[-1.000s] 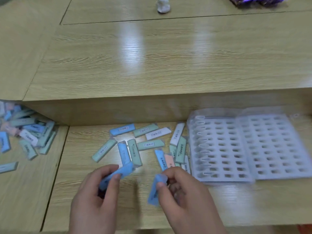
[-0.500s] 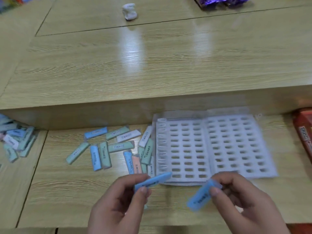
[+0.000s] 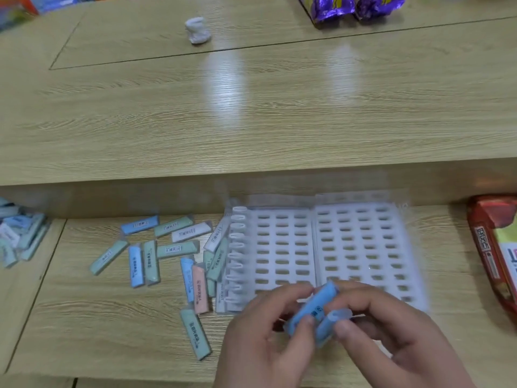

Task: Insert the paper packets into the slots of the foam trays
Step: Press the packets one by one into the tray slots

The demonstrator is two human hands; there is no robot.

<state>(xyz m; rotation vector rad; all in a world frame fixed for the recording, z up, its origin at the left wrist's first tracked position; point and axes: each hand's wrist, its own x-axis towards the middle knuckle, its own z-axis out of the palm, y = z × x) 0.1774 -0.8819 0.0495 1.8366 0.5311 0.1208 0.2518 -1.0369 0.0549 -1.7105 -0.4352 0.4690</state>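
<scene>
Two white foam trays (image 3: 361,245) with rows of oval slots lie side by side on the lower desk; white packets fill the leftmost column (image 3: 236,256). My left hand (image 3: 265,340) pinches a blue paper packet (image 3: 313,309) over the trays' near edge. Right beside it, my right hand (image 3: 391,334) pinches a second blue packet (image 3: 331,324). The two packets touch. Loose blue, green, white and pink packets (image 3: 167,259) lie scattered to the left of the trays.
A second heap of packets (image 3: 16,233) lies at the far left. A red printed package (image 3: 495,253) sits at the right edge. On the raised desk behind are a crumpled white lump (image 3: 197,30) and purple wrappers (image 3: 352,7).
Both hands, each with its blue packet, came together in front of the trays; half a second ago they were apart. The view has shifted right, so the trays sit more central.
</scene>
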